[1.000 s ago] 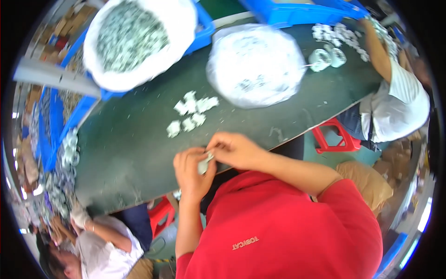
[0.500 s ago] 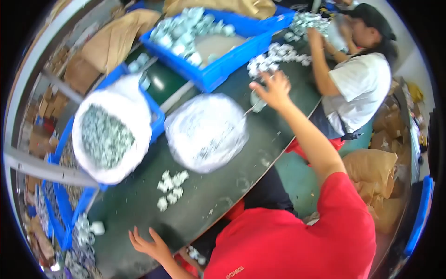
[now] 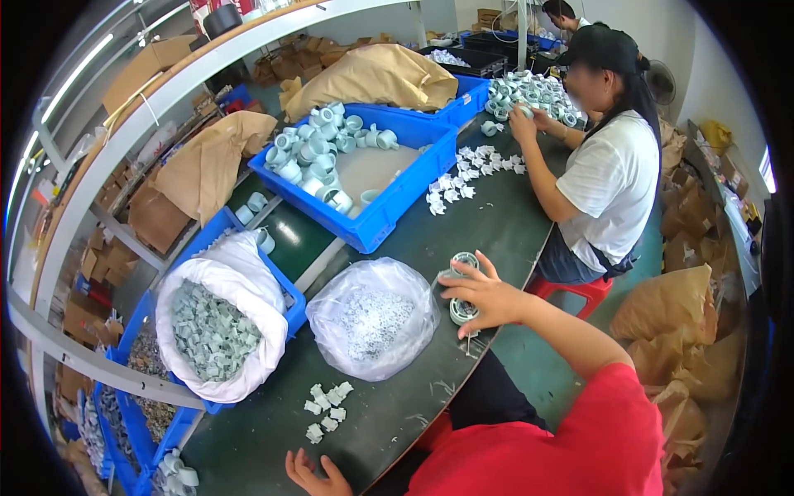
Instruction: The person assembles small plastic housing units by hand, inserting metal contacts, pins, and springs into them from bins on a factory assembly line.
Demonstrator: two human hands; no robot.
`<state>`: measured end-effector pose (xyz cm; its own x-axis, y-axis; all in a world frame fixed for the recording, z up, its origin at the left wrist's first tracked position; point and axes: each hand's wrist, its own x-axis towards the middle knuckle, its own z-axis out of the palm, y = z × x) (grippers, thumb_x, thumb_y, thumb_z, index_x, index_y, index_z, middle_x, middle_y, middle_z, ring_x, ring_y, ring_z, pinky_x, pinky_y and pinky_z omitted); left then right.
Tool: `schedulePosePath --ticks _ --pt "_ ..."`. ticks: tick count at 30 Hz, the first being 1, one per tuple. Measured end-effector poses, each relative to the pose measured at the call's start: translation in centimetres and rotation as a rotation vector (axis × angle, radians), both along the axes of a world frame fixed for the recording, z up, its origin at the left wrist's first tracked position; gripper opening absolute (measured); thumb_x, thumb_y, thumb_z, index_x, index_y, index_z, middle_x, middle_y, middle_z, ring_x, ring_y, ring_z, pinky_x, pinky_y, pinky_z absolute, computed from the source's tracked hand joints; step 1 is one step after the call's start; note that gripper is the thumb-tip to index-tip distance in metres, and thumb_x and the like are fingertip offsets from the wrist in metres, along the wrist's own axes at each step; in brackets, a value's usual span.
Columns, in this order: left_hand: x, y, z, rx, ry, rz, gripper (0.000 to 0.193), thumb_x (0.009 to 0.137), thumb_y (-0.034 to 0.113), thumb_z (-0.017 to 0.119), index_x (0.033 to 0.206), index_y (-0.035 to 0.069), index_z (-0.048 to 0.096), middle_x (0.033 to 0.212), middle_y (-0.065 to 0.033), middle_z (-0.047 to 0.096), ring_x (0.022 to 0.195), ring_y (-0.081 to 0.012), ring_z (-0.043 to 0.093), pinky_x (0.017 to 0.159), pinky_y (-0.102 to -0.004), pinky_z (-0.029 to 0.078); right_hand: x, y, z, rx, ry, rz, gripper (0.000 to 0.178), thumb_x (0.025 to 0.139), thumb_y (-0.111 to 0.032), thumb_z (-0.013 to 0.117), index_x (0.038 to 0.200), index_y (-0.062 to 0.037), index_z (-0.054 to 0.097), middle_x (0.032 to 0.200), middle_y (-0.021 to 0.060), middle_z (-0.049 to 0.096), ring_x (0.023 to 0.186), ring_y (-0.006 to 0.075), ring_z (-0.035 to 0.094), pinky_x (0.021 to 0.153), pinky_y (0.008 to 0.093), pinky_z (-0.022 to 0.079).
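My right hand (image 3: 490, 296) is above the table at the right of the clear bag, its fingers apart. It lies over two round pale-green ring-shaped parts (image 3: 465, 263), partly covering them; whether it grips either one is hard to see. My left hand (image 3: 318, 477) is low by the table's near edge, fingers spread and nothing in it. A small group of pale-green plastic pieces (image 3: 327, 410) lies just beyond it. Between the hands and farther in stands an open clear plastic bag (image 3: 324, 345) full of tiny white pieces.
Left of the clear bag, a white sack (image 3: 269, 351) of pale-green pieces rests in a blue crate. A blue bin (image 3: 364, 238) holds pale-green cups. White pieces (image 3: 465, 170) lie on the dark green table. A co-worker (image 3: 616, 165) sits at the right, handling parts. A shelf frame (image 3: 107, 376) crosses the left.
My right hand has come back toward me, from past the round parts to over them. The view has shifted, so the table sits lower and more of the room shows. My left hand stays open.
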<state>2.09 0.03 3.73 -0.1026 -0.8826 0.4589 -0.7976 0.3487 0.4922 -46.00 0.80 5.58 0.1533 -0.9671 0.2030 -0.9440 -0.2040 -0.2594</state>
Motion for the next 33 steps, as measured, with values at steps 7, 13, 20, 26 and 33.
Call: schedulePosePath --ticks 7,13,20,26,33 --pt "-2.6 0.7 0.6 0.004 0.036 -0.095 0.038 0.09 0.009 0.068 0.125 -0.001 0.057 0.137 -0.0219 0.046 0.114 -0.0371 0.055 0.093 -0.0407 0.05 2.6 0.4 -1.4 -0.301 -0.227 -0.159 0.076 0.067 -0.065 0.078 0.114 -0.0081 0.058 0.128 0.0074 0.059 0.132 0.031 0.042 0.115 0.0555 0.016" --pt "-6.9 2.0 2.5 0.105 0.192 -0.483 0.022 0.091 0.004 0.064 0.113 0.004 0.067 0.117 -0.0157 0.064 0.109 -0.0329 0.059 0.096 -0.0412 0.047 12.7 -0.2 -2.1 0.015 -1.348 -0.014 0.048 0.099 -0.045 0.057 0.129 -0.0087 0.05 0.118 0.0051 0.055 0.111 0.0154 0.053 0.096 0.0334 0.044" --pt "-9.4 1.7 -1.1 -0.025 0.416 -0.308 0.038 0.095 0.022 0.06 0.126 0.0 0.057 0.135 -0.0219 0.048 0.125 -0.0371 0.048 0.104 -0.0456 0.039 26.5 1.3 -4.4 0.453 -1.572 0.145 0.071 0.106 -0.048 0.04 0.156 -0.0017 0.019 0.157 0.021 0.03 0.145 0.0306 0.03 0.118 0.0393 0.024" --pt "-6.1 2.6 -1.6 0.458 0.682 -0.028 0.051 0.103 0.027 0.048 0.14 -0.007 0.037 0.135 -0.0259 0.044 0.122 -0.0376 0.046 0.106 -0.0455 0.037 26.2 0.6 -6.0 0.64 -0.998 0.352 0.069 0.106 -0.051 0.032 0.154 -0.0009 0.028 0.153 0.0173 0.038 0.137 0.029 0.038 0.115 0.0379 0.022" --pt "-5.2 1.3 -2.4 0.025 0.169 -0.241 0.035 0.1 0.023 0.053 0.124 -0.002 0.056 0.124 -0.0255 0.055 0.112 -0.0424 0.053 0.098 -0.051 0.041 26.2 -0.5 -3.8 0.354 -1.142 0.238 0.036 0.099 -0.03 0.063 0.126 -0.0075 0.059 0.106 0.0082 0.055 0.092 0.0151 0.053 0.077 0.0264 0.046"
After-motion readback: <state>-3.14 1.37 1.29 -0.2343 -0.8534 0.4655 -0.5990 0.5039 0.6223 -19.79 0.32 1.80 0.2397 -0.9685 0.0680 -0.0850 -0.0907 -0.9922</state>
